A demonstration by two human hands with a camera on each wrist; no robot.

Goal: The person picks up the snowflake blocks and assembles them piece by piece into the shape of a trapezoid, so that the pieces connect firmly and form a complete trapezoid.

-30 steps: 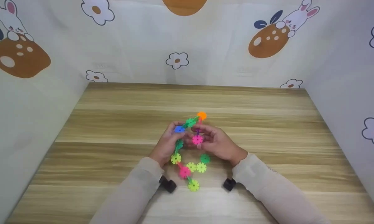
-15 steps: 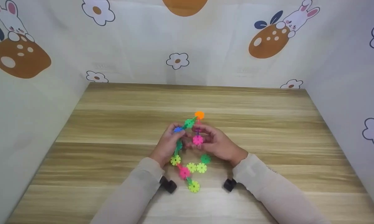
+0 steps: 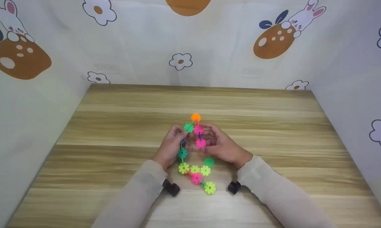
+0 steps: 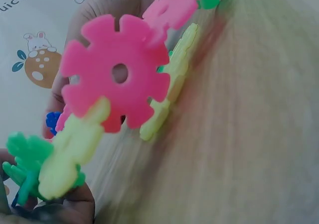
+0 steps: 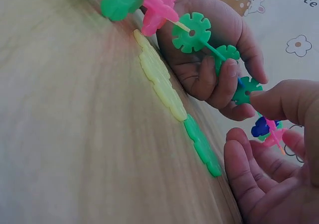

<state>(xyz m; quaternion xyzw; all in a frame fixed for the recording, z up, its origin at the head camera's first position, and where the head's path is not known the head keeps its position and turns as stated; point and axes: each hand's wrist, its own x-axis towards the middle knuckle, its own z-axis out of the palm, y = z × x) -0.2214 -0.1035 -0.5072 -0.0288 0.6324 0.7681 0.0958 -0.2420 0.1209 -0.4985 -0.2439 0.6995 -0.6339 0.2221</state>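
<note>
A chain of notched snowflake discs hangs between the hands. In the head view it runs from an orange disc through a green disc and a teal disc to a yellow disc at its lower end. My left hand pinches the chain near the blue disc, which the thumb mostly hides. On the other branch, my right hand holds a pink disc between thumb and fingers. Another pink disc of the lower chain fills the left wrist view.
A short flat row lies on the wooden table beneath the chain: yellow discs and a green disc. Black wrist mounts sit below both cuffs. A patterned cloth wall surrounds the table's back and sides.
The chain has turned in the hands: its orange top has shifted left and its lower yellow end has swung right. The blue disc has turned behind the left thumb. The flat row stays put.
</note>
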